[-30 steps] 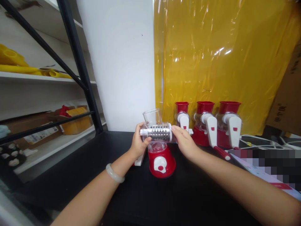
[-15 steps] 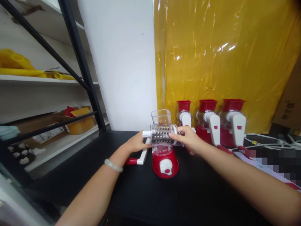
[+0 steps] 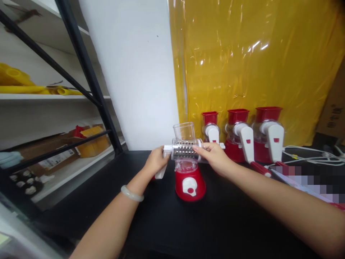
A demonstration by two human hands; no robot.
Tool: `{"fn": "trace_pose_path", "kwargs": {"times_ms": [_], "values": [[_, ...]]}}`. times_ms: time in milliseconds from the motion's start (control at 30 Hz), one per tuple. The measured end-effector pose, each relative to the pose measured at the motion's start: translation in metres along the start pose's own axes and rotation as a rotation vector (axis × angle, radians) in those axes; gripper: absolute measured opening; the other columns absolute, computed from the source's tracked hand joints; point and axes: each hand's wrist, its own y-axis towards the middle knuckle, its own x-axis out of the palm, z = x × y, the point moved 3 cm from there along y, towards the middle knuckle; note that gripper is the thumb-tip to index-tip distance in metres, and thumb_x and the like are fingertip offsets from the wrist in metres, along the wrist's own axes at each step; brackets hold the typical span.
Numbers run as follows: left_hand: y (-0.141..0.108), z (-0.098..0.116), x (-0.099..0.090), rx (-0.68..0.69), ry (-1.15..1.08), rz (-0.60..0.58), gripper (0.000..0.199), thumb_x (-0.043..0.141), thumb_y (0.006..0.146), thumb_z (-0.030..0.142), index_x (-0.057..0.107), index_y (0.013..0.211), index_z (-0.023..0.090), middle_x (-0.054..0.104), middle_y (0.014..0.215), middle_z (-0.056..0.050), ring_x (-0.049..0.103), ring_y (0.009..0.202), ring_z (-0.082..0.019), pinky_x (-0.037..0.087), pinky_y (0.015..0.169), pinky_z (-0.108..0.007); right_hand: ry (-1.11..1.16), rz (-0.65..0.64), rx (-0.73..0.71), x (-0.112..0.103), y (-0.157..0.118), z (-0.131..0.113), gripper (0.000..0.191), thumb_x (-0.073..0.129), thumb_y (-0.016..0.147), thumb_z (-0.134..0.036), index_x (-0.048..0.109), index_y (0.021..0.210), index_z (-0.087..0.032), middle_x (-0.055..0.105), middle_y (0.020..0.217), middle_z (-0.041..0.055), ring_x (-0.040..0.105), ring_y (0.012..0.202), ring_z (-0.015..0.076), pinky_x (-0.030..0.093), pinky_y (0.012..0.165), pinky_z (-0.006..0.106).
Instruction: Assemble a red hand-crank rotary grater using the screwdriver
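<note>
A rotary grater with a red base (image 3: 190,183) stands upright on the black table. Its clear feed chute (image 3: 184,131) rises above a metal drum (image 3: 184,149) inside a clear housing. At the drum's left end my left hand (image 3: 156,160) is closed round the white crank handle (image 3: 161,172), whose arm hangs down partly hidden by the fingers. My right hand (image 3: 214,155) grips the right end of the drum housing, thumb on its near side and the other fingers mostly hidden behind it.
Three more red and white graters (image 3: 237,133) stand at the back right before a yellow plastic curtain (image 3: 242,57). White cables (image 3: 309,153) lie right of them. A shelf rack (image 3: 93,81) with boxes stands at the left.
My left hand has closed round the crank, which now hangs closer under the fingers. My right hand keeps hold of the housing. The whole view has shifted slightly.
</note>
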Motion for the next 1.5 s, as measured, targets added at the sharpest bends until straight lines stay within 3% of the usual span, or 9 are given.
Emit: {"fn": "trace_pose_path", "kwargs": {"times_ms": [100, 233, 533, 833, 1033, 1333, 1500], "values": [[0.006, 0.012, -0.013, 0.014, 0.175, 0.096, 0.047, 0.066, 0.077, 0.025, 0.064, 0.122, 0.013, 0.073, 0.108, -0.016, 0.072, 0.085, -0.029, 0.057, 0.082, -0.044, -0.019, 0.078, 0.001, -0.001, 0.0, 0.001, 0.042, 0.071, 0.074, -0.058, 0.071, 0.069, -0.016, 0.07, 0.07, 0.0036, 0.06, 0.067, 0.0167, 0.049, 0.067, 0.032], [0.004, 0.028, -0.018, 0.086, 0.114, 0.236, 0.055, 0.064, 0.084, 0.033, 0.054, 0.134, 0.014, 0.07, 0.116, -0.016, 0.072, 0.079, -0.023, 0.059, 0.074, -0.035, -0.11, 0.17, -0.039, -0.005, -0.001, -0.005, 0.042, 0.067, 0.078, -0.057, 0.072, 0.07, -0.016, 0.069, 0.07, 0.0038, 0.061, 0.068, 0.0178, 0.047, 0.065, 0.031], [-0.005, 0.029, -0.011, 0.135, 0.074, 0.198, 0.054, 0.065, 0.083, 0.027, 0.051, 0.135, 0.021, 0.068, 0.123, -0.013, 0.073, 0.088, -0.023, 0.06, 0.072, -0.033, -0.239, 0.159, -0.078, 0.003, -0.007, -0.016, 0.039, 0.065, 0.079, -0.054, 0.073, 0.07, -0.016, 0.071, 0.07, 0.0052, 0.062, 0.067, 0.0197, 0.047, 0.061, 0.032], [-0.008, 0.043, -0.009, 0.161, 0.012, 0.207, 0.054, 0.07, 0.079, 0.026, 0.058, 0.131, 0.022, 0.075, 0.111, -0.008, 0.075, 0.086, -0.023, 0.063, 0.075, -0.034, -0.259, 0.155, -0.09, 0.002, -0.006, -0.013, 0.039, 0.063, 0.082, -0.053, 0.072, 0.07, -0.017, 0.071, 0.07, 0.0059, 0.063, 0.068, 0.0204, 0.046, 0.062, 0.032], [-0.01, 0.043, -0.003, 0.098, -0.009, 0.222, 0.053, 0.072, 0.078, 0.026, 0.063, 0.129, 0.021, 0.076, 0.11, -0.008, 0.076, 0.085, -0.025, 0.063, 0.072, -0.035, -0.216, 0.14, -0.064, 0.004, -0.006, -0.01, 0.039, 0.064, 0.081, -0.053, 0.072, 0.071, -0.017, 0.072, 0.073, 0.0064, 0.064, 0.071, 0.022, 0.049, 0.065, 0.034], [-0.009, 0.04, -0.003, 0.072, -0.037, 0.229, 0.053, 0.069, 0.079, 0.023, 0.064, 0.132, 0.019, 0.074, 0.116, -0.007, 0.075, 0.093, -0.026, 0.06, 0.09, -0.04, -0.178, 0.135, -0.071, 0.004, -0.007, -0.007, 0.039, 0.065, 0.08, -0.054, 0.076, 0.08, -0.017, 0.075, 0.079, 0.0077, 0.067, 0.076, 0.0239, 0.053, 0.069, 0.037], [-0.007, 0.039, 0.0, 0.02, -0.125, 0.176, 0.056, 0.069, 0.08, 0.026, 0.06, 0.135, 0.017, 0.074, 0.116, -0.006, 0.074, 0.095, -0.023, 0.059, 0.086, -0.032, -0.134, 0.139, -0.05, 0.003, -0.004, -0.002, 0.04, 0.068, 0.076, -0.055, 0.075, 0.08, -0.016, 0.076, 0.08, 0.0077, 0.069, 0.078, 0.0246, 0.054, 0.071, 0.037]]}}
